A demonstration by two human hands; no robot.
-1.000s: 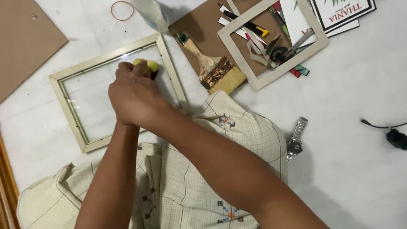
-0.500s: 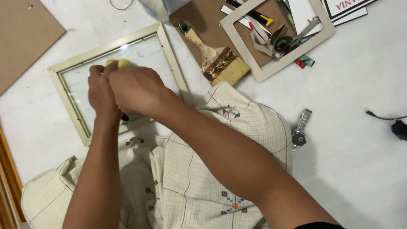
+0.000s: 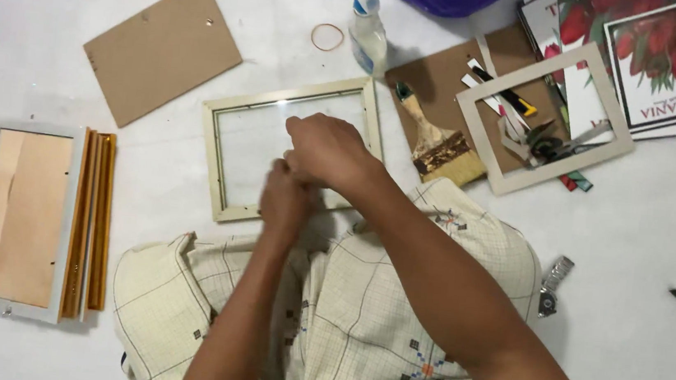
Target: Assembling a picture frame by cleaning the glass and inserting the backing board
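A cream picture frame (image 3: 211, 153) with a glass pane lies flat on the white floor. Both of my hands are over its lower right part, touching each other. My right hand (image 3: 327, 152) is curled above the glass. Just below it, my left hand (image 3: 286, 201) rests by the frame's bottom rail with its fingers tucked under. What the fingers hold is hidden. A cream checked cloth (image 3: 342, 323) covers my lap under both forearms.
A brown backing board (image 3: 161, 49) lies up left, with a rubber band (image 3: 327, 37) and clear bottle (image 3: 368, 28) behind the frame. To the right: paintbrush (image 3: 434, 137), second cream frame (image 3: 543, 119) over tools, flower prints (image 3: 657, 55), wristwatch (image 3: 552, 285). Stacked frames (image 3: 38, 219) sit left.
My hands have slid from the frame's upper rail down to its lower right part. The yellow thing seen at my fingers earlier no longer shows.
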